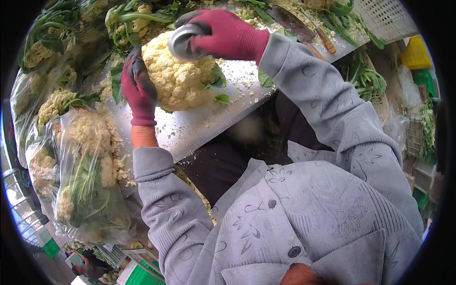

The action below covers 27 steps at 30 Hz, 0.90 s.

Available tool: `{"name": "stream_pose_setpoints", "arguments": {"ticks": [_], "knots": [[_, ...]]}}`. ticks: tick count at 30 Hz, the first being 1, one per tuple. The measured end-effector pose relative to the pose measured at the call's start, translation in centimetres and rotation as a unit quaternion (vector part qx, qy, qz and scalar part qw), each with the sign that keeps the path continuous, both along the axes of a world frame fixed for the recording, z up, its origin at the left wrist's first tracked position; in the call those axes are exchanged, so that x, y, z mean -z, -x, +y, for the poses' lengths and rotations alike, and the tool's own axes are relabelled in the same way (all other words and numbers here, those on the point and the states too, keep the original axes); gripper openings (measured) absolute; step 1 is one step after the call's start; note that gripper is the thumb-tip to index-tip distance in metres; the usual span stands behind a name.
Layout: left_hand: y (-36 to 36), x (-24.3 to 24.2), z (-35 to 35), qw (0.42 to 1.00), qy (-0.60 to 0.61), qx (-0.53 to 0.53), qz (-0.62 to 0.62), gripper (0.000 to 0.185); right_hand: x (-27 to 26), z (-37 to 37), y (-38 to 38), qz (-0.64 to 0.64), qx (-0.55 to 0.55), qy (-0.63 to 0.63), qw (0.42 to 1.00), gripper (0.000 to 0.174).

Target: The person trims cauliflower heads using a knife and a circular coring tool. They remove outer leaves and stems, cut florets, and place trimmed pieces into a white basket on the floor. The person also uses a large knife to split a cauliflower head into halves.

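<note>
A large cauliflower head (178, 82), pale yellow with a few small leaves at its right side, sits on a white work board (185, 133) strewn with crumbs. My left hand (139, 80), in a maroon glove with dark fingers, grips the cauliflower along its left side. In my right hand (222, 34), gloved alike, is a round silver metal tool (184, 42) with a raised rim. The tool lies over the top of the cauliflower; whether it touches the curds I cannot tell. My right fingertips are partly hidden behind it.
Wide-bladed knife (290, 23) and a smaller wooden-handled knife (326, 40) lie at the back right. Bagged cauliflowers (87, 171) crowd the left, with loose leafy cauliflower (130, 23) behind. A white crate (386, 17) stands at top right. Another person (91, 265) is at lower left.
</note>
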State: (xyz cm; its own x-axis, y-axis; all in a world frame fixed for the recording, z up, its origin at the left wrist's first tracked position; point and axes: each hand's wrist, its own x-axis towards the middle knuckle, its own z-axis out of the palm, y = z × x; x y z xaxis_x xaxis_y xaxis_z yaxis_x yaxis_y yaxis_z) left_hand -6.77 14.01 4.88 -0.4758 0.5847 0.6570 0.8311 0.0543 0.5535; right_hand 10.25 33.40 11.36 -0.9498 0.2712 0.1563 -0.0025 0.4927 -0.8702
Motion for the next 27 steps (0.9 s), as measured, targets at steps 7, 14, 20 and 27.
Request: {"name": "stream_pose_setpoints", "arguments": {"ticks": [7,14,20,27], "knots": [[0.6,0.0,0.3,1.0,-0.009,0.007,0.023,0.042,-0.7,-0.6,5.1,-0.103,0.112,-0.108,0.982,0.041],[0.7,0.2,0.5,0.999,-0.012,0.018,0.024,0.043,5.5,9.0,2.5,0.008,0.22,-0.132,0.967,0.043],[-0.9,-1.5,0.8,0.998,0.064,-0.008,-0.008,0.04,7.6,11.8,-3.5,-0.158,0.176,-0.254,0.938,0.044],[-5.7,-4.7,4.6,0.947,0.227,-0.085,0.209,0.065,9.4,11.8,-4.2,-0.232,0.237,-0.331,0.883,0.057]]}}
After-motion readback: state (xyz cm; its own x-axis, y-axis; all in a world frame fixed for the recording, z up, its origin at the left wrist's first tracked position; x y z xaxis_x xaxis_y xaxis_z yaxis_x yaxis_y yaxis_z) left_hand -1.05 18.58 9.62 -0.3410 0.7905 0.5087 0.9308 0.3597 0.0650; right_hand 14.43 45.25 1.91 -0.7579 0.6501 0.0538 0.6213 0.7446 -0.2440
